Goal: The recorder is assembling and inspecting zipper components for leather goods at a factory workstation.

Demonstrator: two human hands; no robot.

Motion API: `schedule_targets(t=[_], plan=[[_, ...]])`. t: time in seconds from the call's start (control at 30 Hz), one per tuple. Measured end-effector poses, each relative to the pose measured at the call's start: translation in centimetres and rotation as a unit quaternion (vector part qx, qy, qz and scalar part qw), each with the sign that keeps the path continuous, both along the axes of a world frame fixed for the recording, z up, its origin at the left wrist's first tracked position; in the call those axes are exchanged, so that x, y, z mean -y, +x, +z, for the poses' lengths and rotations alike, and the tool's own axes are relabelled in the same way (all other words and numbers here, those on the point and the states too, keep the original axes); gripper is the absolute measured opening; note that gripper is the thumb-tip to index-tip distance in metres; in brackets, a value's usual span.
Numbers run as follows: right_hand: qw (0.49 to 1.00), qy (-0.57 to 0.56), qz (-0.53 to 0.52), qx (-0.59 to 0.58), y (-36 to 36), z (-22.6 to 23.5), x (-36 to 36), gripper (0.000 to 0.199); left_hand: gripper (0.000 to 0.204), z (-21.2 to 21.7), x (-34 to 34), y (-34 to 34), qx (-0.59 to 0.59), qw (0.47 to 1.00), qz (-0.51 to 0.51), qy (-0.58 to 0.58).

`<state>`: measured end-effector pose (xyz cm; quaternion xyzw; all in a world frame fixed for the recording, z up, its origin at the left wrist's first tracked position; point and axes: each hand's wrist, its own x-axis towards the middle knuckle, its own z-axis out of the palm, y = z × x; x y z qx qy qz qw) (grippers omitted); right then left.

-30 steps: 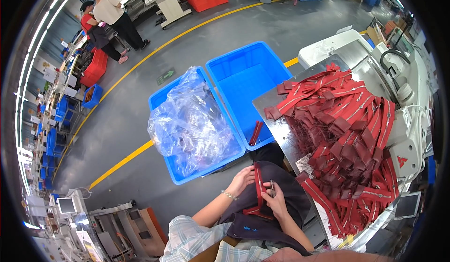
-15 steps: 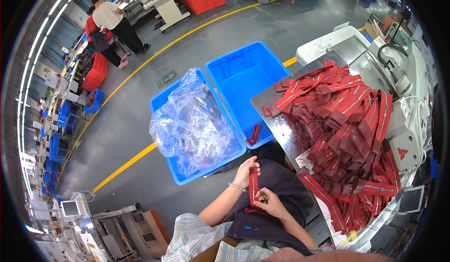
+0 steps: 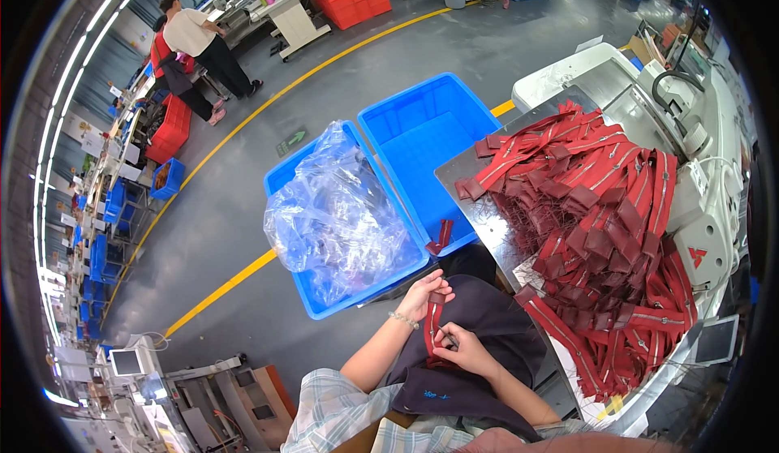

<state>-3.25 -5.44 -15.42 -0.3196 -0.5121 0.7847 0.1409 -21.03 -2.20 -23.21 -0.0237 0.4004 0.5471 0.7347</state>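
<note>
Over my lap I hold a red zipper (image 3: 433, 320) with metal teeth and a dark red tab at its top end. My left hand (image 3: 419, 296), with a beaded bracelet at the wrist, is closed on that upper end. Lower down, my right hand (image 3: 468, 351) pinches the zipper near its other end. Something small and dark shows among the right fingers; I cannot make out what it is. A dark cloth (image 3: 479, 311) covers my lap beneath both hands. To the right, a large heap of similar red zippers (image 3: 600, 234) lies on a metal tabletop (image 3: 479, 201).
A blue bin (image 3: 320, 299) holding clear plastic bags (image 3: 337, 210) stands ahead to the left. Beside it, another blue bin (image 3: 418, 124) has a zipper (image 3: 442, 237) at its near end. A white machine (image 3: 702, 234) borders the heap. Two people (image 3: 199, 39) stand at far left.
My left hand and the zipper's upper end have shifted slightly left and down. The right hand keeps its pinch lower on the zipper, which now slants more.
</note>
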Motion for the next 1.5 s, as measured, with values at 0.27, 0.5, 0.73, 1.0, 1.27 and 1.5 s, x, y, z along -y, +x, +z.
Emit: schedule_targets(t=[0.27,0.5,0.73,1.0,1.27,1.5], plan=[[1.0,0.021,0.006,-0.013,0.1,-0.3,-0.4,0.017,0.017,0.4,0.5,0.4,-0.086,0.996,-0.012,-0.016],[0.997,0.012,0.001,0.073,-0.3,0.3,-0.9,0.022,0.026,2.8,0.2,-1.6,-0.185,0.979,-0.078,0.033],[0.986,0.004,-0.145,0.08,-0.2,-3.0,-3.2,0.024,0.028,6.7,-0.8,-3.0,-0.506,0.82,-0.18,0.199],[0.984,-0.021,-0.173,-0.025,-0.7,0.9,-5.5,0.025,0.023,14.1,-1.0,-3.2,-0.614,0.726,-0.174,0.256],[0.936,-0.277,-0.1,-0.194,-2.2,5.7,-4.9,0.029,0.017,18.4,-0.1,-2.2,-0.629,0.708,-0.224,0.23],[0.91,-0.313,-0.11,-0.248,-3.4,7.2,-4.6,0.017,0.019,20.6,0.5,-1.1,-0.742,0.579,-0.2,0.272]])
